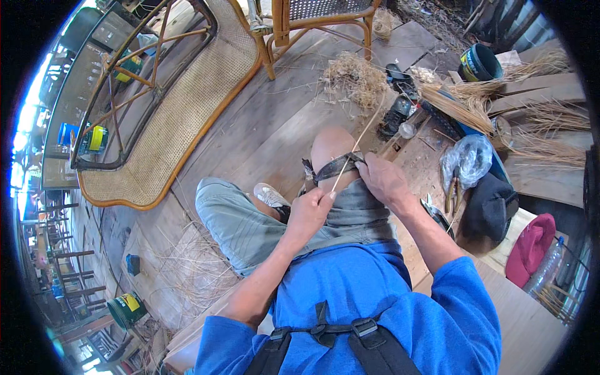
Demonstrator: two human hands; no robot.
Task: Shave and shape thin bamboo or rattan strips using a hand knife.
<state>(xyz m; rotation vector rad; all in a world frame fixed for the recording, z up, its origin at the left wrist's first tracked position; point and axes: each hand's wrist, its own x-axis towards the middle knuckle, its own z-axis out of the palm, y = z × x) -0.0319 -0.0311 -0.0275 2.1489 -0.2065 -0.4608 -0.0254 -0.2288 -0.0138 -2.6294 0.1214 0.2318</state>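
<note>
Pinching a thin pale rattan strip (pixel 359 140), long and slightly bowed

One head-worn fisheye view, looking steeply down, close over the lap (pixel 300 219) and wooden floor (pixel 262 125); edges curve away toward the dark rim.
</note>
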